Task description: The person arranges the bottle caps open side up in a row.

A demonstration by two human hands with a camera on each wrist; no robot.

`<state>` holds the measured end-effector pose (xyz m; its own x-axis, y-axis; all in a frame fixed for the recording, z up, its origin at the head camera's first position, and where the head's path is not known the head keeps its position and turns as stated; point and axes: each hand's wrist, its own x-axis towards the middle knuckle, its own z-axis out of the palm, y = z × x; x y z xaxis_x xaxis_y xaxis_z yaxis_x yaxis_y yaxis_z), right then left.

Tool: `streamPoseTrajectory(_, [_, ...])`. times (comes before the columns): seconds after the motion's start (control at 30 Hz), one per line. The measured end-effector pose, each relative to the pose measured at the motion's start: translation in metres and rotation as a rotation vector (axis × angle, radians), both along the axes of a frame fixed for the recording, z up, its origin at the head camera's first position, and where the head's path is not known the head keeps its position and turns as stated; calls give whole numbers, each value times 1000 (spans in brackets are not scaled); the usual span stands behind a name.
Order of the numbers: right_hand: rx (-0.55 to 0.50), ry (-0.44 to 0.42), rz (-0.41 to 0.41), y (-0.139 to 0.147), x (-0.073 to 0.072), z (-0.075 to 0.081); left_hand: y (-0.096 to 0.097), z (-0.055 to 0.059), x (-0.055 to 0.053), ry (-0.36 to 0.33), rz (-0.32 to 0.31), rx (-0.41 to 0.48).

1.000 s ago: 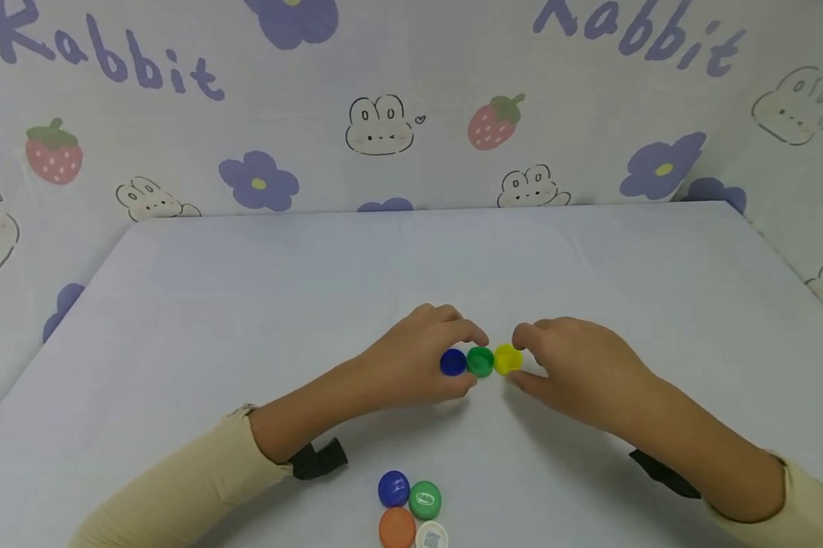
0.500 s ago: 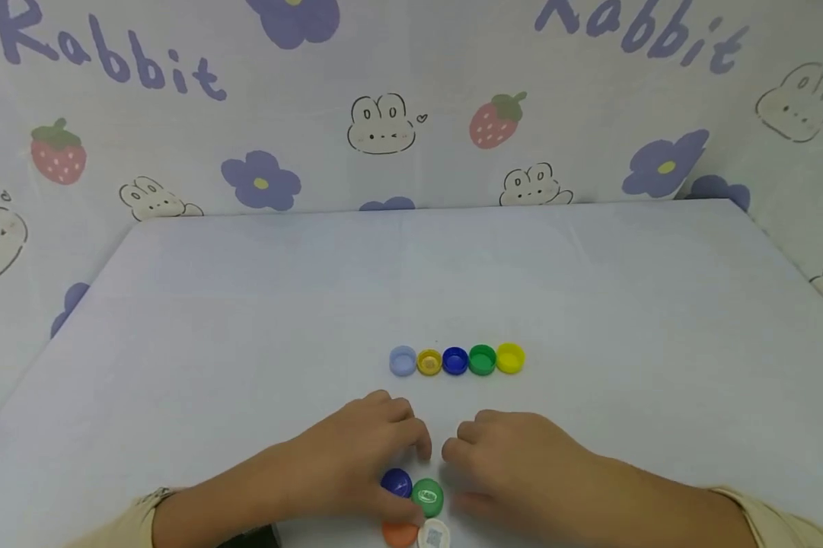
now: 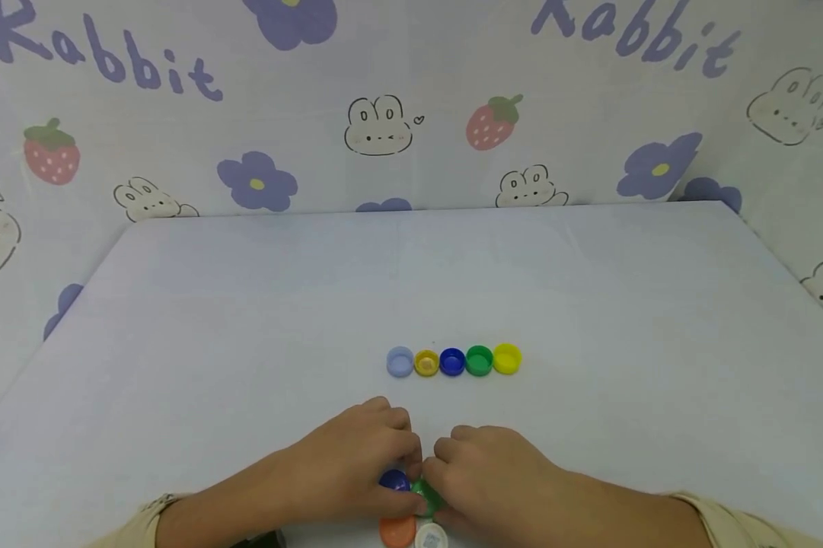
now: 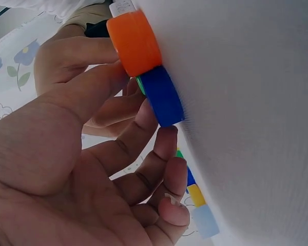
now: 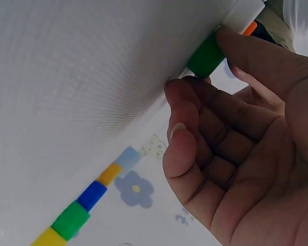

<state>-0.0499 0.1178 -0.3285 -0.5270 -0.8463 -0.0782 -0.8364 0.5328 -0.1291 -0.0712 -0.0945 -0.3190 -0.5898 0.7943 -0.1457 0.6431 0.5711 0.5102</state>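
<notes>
Fingers of the left hand [image 3: 359, 460] are drawn in, thumb and forefinger pinching the dark blue cap [image 4: 163, 96]; the right hand [image 3: 496, 476] pinches the front green cap [image 5: 206, 57] likewise. The head view has both caps partly covered; each wrist view bares the side wall of its own. They sit side by side on the white tabletop [image 3: 247, 304], with an orange cap [image 3: 397, 532] and a white cap [image 3: 430, 536] just nearer the person. Only the head view looks into the hollow row beyond: pale blue cap [image 3: 400, 361], amber cap [image 3: 426, 363], second blue cap [image 3: 452, 361], second green cap [image 3: 480, 361], yellow cap [image 3: 507, 358]. The left wrist view mostly hides the row's yellow end behind fingers. "Rabbit" appears twice in purple on the wall cloth [image 3: 411, 68], legible only from the head; the white cap's grey print is too small to read.
</notes>
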Motion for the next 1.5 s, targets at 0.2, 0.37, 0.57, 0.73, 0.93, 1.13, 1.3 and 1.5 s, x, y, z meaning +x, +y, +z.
streamPoseTrajectory(0.2, [-34, -4, -10, 0, 1, -2, 0, -1, 1, -1, 0, 11])
streamPoseTrajectory(0.37, [-29, -7, -8, 0, 1, -1, 1, 0, 1, -3, 3, 6])
streamPoseTrajectory(0.57, [-4, -48, -24, 0, 1, -1, 1, 0, 1, -17, 1, 7])
streamPoseTrajectory(0.73, [-8, -73, -31, 0, 1, 0, 1, 0, 1, -28, -3, 9])
streamPoseTrajectory(0.93, [-11, -105, -51, -1, 0, 2, 0, 1, 0, -32, -15, 10])
streamPoseTrajectory(1.13, [-16, -151, -75, 0, 0, 5, -1, 3, -2, -44, -38, 19])
streamPoseTrajectory(1.3, [10, -188, -83, 0, -1, 6, -1, 4, -3, -65, -29, 2])
streamPoseTrajectory(1.5, [2, -145, -75, 1, -2, 7, -1, 4, -4, -60, -19, 9])
